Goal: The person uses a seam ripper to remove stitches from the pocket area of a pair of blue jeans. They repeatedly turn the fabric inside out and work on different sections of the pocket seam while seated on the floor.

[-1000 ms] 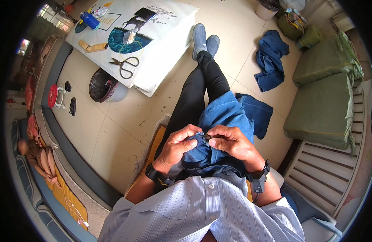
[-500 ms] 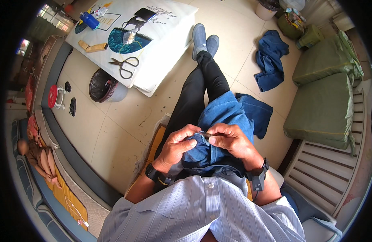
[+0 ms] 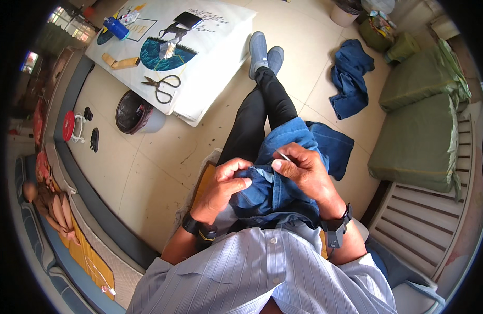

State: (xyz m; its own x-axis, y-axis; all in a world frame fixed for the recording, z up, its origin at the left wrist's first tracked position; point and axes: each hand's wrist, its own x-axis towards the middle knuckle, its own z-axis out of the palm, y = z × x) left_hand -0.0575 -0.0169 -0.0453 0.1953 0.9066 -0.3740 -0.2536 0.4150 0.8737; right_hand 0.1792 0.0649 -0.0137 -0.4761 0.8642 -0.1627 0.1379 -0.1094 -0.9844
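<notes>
Blue denim cloth (image 3: 288,133) lies across my lap, with a flap trailing to the right. My left hand (image 3: 224,188) grips the denim near a torn-looking edge, thumb on top. My right hand (image 3: 304,172), raised just right of that edge, pinches a small thin pale tool (image 3: 282,155), too small to identify. Black scissors with big loop handles (image 3: 166,89) lie at the near edge of the white table (image 3: 225,47).
Another denim piece (image 3: 350,78) lies on the tiled floor. Green cushions (image 3: 411,144) sit on a slatted bench to my right. A bin (image 3: 127,110) stands by the table. A person (image 3: 55,206) rests on a couch at far left. My legs stretch forward, ankles crossed.
My right hand has lifted up and rightward away from my left with the small tool, whose pale tip now shows. My left hand has shifted slightly down and left, still on the denim.
</notes>
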